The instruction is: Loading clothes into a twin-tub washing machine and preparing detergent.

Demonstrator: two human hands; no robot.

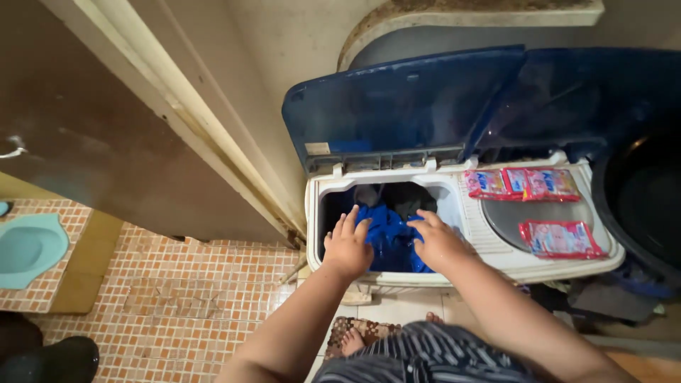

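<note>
Orange mosaic tiles floor this cramped washroom, where a white twin-tub washing machine stands against the far wall with its blue lid raised. Darkness hides most of the tub's depth. Both hands, left hand and right hand, press spread-fingered onto blue cloth inside the tub, gripping nothing firmly.

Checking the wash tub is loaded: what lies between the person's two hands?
In the head view, a bright blue cloth fills the gap between the left hand and right hand, inside the open washing machine tub.
</note>
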